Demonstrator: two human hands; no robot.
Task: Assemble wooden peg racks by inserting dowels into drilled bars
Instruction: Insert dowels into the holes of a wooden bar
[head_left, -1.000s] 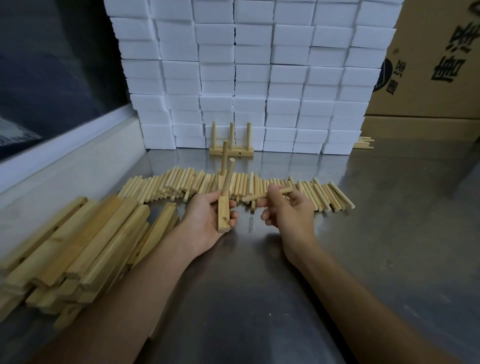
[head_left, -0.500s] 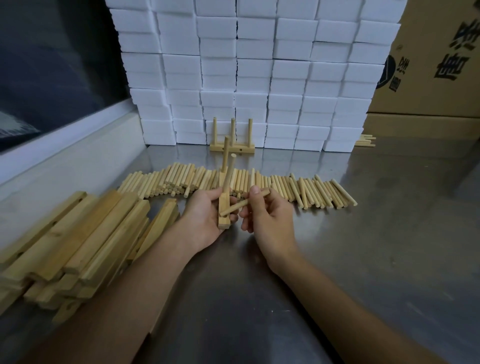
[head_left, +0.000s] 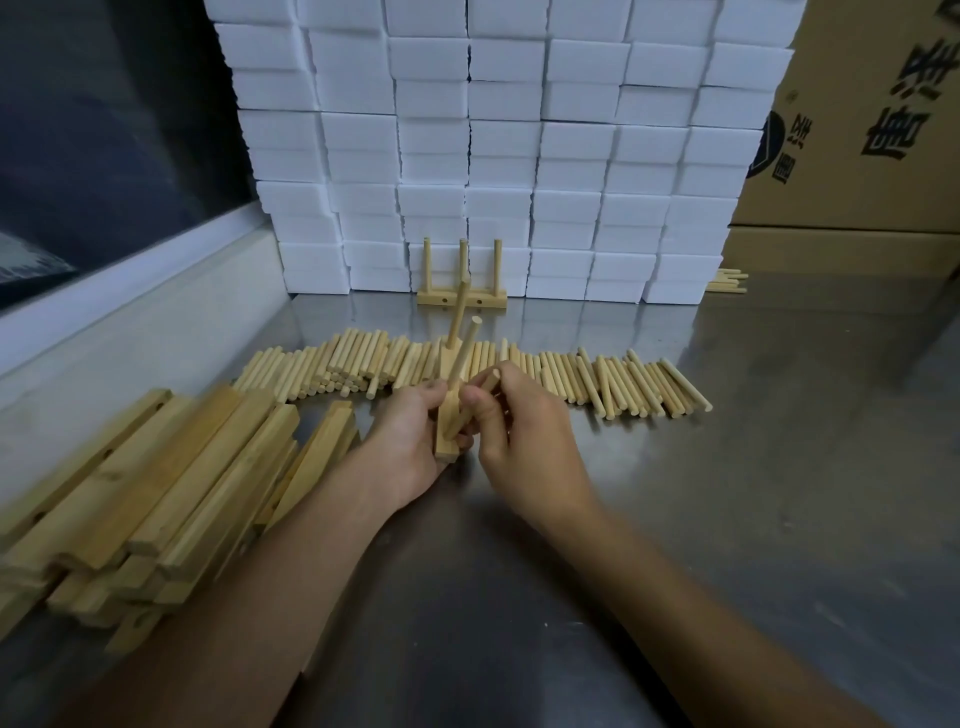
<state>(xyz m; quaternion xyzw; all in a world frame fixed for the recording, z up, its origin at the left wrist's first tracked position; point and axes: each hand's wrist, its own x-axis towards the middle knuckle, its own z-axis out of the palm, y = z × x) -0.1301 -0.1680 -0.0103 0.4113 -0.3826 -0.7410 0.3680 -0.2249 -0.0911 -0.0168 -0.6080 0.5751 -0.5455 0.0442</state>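
We see the left hand (head_left: 410, 441) curled round a drilled wooden bar (head_left: 447, 415), holding it end-on just above the bench (head_left: 727, 467), with its near end pointing toward us. Two dowels already stand in the bar: the farther one (head_left: 460, 312) and the nearer one (head_left: 467, 348), both leaning slightly to the right. The right hand (head_left: 524, 447) pinches a third dowel (head_left: 470, 408) between thumb and fingertips, its lower end against the bar's face near the closest end; whether the tip has entered a hole we cannot tell, since the fingers and some blur cover the spot. Both grips are tight, each on its own piece, and the two hands touch around the bar.

Behind the hands a long row of loose dowels (head_left: 597, 382) lies side by side across the bench. To the left, a heap of drilled bars (head_left: 156, 483) is stacked lengthwise, some showing holes in their sides. Farther back, a finished rack (head_left: 461, 299) with three upright pegs stands just in front of a wall of white foam blocks (head_left: 519, 156). A cardboard box (head_left: 872, 130) with dark printed characters sits at the right rear, and a few more dowels (head_left: 730, 280) lie at its foot.
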